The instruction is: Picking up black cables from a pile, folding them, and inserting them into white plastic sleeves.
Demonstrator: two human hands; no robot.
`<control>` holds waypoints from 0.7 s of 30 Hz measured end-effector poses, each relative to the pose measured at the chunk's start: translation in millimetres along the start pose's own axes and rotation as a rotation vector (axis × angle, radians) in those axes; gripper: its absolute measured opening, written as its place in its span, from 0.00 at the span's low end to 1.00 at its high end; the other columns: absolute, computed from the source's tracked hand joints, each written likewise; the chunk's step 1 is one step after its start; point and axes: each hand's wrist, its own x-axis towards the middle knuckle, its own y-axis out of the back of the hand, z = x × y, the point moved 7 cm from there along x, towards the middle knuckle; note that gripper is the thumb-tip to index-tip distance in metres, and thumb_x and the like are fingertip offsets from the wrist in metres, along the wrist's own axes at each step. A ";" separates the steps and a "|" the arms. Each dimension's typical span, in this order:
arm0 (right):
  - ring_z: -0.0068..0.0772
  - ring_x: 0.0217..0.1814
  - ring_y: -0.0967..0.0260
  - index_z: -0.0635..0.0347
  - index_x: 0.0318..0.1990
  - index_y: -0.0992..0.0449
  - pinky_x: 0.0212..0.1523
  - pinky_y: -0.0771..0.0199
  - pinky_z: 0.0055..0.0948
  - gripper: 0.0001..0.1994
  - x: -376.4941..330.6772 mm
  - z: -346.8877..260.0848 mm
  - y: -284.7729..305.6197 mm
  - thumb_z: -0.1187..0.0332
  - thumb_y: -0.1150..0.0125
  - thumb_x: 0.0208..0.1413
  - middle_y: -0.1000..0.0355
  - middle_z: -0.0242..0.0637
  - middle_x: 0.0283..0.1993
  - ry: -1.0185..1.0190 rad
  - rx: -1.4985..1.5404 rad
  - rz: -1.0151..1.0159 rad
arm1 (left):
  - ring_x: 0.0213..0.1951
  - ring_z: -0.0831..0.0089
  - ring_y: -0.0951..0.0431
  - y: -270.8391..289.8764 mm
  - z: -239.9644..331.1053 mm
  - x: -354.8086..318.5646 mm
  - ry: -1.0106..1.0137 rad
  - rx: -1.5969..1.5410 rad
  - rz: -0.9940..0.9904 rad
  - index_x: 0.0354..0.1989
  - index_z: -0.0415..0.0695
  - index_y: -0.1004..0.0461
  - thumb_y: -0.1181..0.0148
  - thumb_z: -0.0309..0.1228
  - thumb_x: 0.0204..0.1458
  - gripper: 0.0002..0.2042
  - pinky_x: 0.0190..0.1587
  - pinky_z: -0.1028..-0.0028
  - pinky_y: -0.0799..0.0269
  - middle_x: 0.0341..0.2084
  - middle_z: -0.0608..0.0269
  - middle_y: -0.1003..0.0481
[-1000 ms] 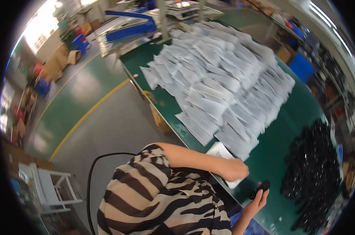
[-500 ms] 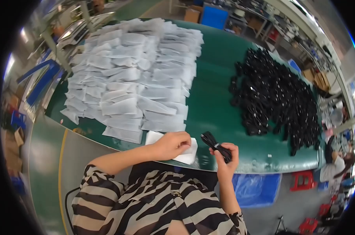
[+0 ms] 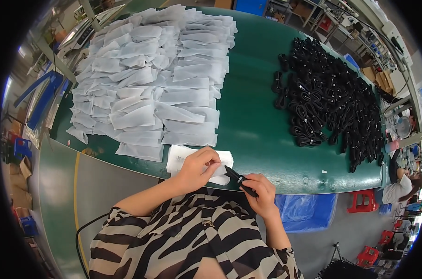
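- Right hand (image 3: pixel 261 190): closed on a black cable (image 3: pixel 233 174), which is gripped by its near end between thumb and fingers.
- Cable: folded into a slim bundle, held just above the near table edge; a small pale patch is seen on it beside the fingers.
- Long axis of cable: slanted from the right hand up and leftward, the free end directed at the left fingertips and set over or just beside the stack's right edge.
- Left hand (image 3: pixel 198 167): placed over the stack, fingers bent, thumb and forefinger brought close together; whether a sheet is pinched cannot be told. The free end is nearer to this hand.
- Stack (image 3: pixel 175 156): white, flat, laid at the near edge and partly covered by the left hand.
- Table (image 3: pixel 253 121): green, smooth, glossy.
- Blue bin (image 3: pixel 329 211): plastic-lined, set below the table edge, to the right.
- White sleeves (image 3: pixel 141 93): heaped in overlapping rows, beyond the stack.
- Black bundles (image 3: pixel 327 97): piled at far right, well apart from the sleeves.
- Red stool (image 3: pixel 362 202): stood on the floor, right.
- Co-worker (image 3: pixel 400 188): seen at the right rim.
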 end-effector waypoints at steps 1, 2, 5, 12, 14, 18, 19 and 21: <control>0.44 0.40 0.25 0.62 0.41 0.26 0.40 0.25 0.32 0.17 -0.2 -0.2 -0.4 0.83 0.28 0.44 0.24 0.48 0.43 -0.001 0.001 0.000 | 0.34 0.67 0.25 2.3 2.3 -0.8 -0.035 0.036 0.043 0.35 0.37 0.27 0.40 0.17 0.53 0.04 0.36 0.73 0.27 0.33 0.58 0.26; 0.43 0.41 0.25 0.62 0.41 0.26 0.41 0.25 0.32 0.16 -0.7 0.0 2.4 0.83 0.29 0.45 0.25 0.48 0.44 -0.016 -0.013 0.043 | 0.34 0.67 0.25 2.8 1.6 -1.7 -0.034 0.036 0.043 0.35 0.37 0.27 0.40 0.17 0.53 0.04 0.36 0.73 0.27 0.33 0.58 0.26; 0.42 0.42 0.26 0.62 0.42 0.26 0.42 0.26 0.31 0.15 -3.3 0.4 6.8 0.84 0.31 0.46 0.26 0.48 0.44 -0.050 -0.043 0.132 | 0.33 0.64 0.24 -2.5 0.9 -5.2 -0.082 0.190 -0.064 0.34 0.37 0.27 0.41 0.16 0.52 0.05 0.36 0.71 0.27 0.32 0.56 0.26; 0.37 0.44 0.29 0.64 0.43 0.28 0.47 0.30 0.29 0.13 -16.7 10.9 5.0 0.85 0.37 0.50 0.28 0.48 0.46 -0.251 0.178 0.291 | 0.34 0.59 0.24 -12.1 -8.0 -18.7 -0.012 0.143 -0.052 0.33 0.38 0.27 0.40 0.16 0.50 0.05 0.36 0.67 0.28 0.32 0.55 0.26; 0.37 0.44 0.29 0.64 0.43 0.28 0.46 0.29 0.30 0.13 -18.6 12.3 -0.1 0.85 0.37 0.50 0.28 0.47 0.45 -0.251 0.184 0.291 | 0.33 0.59 0.24 -12.0 -8.6 -19.3 0.015 0.117 -0.032 0.33 0.38 0.27 0.40 0.16 0.50 0.05 0.36 0.67 0.28 0.32 0.55 0.26; 0.42 0.41 0.25 0.65 0.42 0.26 0.42 0.26 0.31 0.13 -21.4 17.6 -7.6 0.84 0.34 0.49 0.25 0.48 0.43 -0.236 0.159 0.304 | 0.34 0.59 0.24 -10.8 -2.9 -18.5 -0.029 0.177 0.010 0.32 0.37 0.27 0.40 0.16 0.50 0.04 0.36 0.67 0.28 0.32 0.55 0.26; 0.42 0.40 0.25 0.65 0.42 0.26 0.41 0.26 0.31 0.13 -21.4 18.5 -8.0 0.84 0.34 0.49 0.25 0.48 0.43 -0.242 0.115 0.291 | 0.34 0.59 0.24 -11.6 -1.5 -18.0 -0.050 0.205 0.011 0.32 0.37 0.27 0.40 0.16 0.50 0.04 0.36 0.67 0.27 0.32 0.55 0.26; 0.43 0.39 0.25 0.65 0.41 0.27 0.40 0.25 0.32 0.13 -20.7 20.0 -9.2 0.84 0.33 0.49 0.25 0.49 0.43 -0.254 0.031 0.263 | 0.34 0.59 0.24 -12.6 0.0 -17.3 -0.090 0.263 0.014 0.32 0.37 0.27 0.40 0.16 0.50 0.04 0.37 0.67 0.27 0.32 0.55 0.26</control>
